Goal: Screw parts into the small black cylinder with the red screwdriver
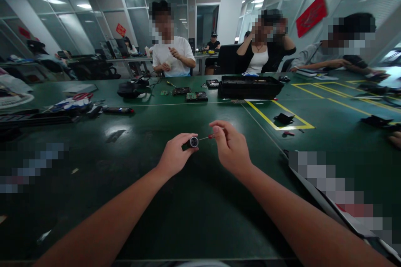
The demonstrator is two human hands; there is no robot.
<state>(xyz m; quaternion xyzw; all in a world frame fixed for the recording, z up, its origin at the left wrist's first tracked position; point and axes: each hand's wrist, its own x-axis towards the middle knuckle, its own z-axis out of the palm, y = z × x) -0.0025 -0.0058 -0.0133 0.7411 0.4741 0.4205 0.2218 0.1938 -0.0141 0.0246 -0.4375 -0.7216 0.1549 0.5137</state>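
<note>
My left hand is closed around a short dark cylindrical part, whose round, light-rimmed end faces me. To its right, my right hand pinches a small screwdriver with a red handle and a thin shaft. The shaft points left, and its tip is at the right side of the cylindrical part. Whether the tip touches or enters the part cannot be made out. Both hands are above the green table, near its middle. My fingers hide most of the screwdriver's handle.
Beyond the hands are a black open case, circuit boards and a black pouch. A black pen-like tool lies at the left. A small black part sits inside yellow tape. People sit across the table.
</note>
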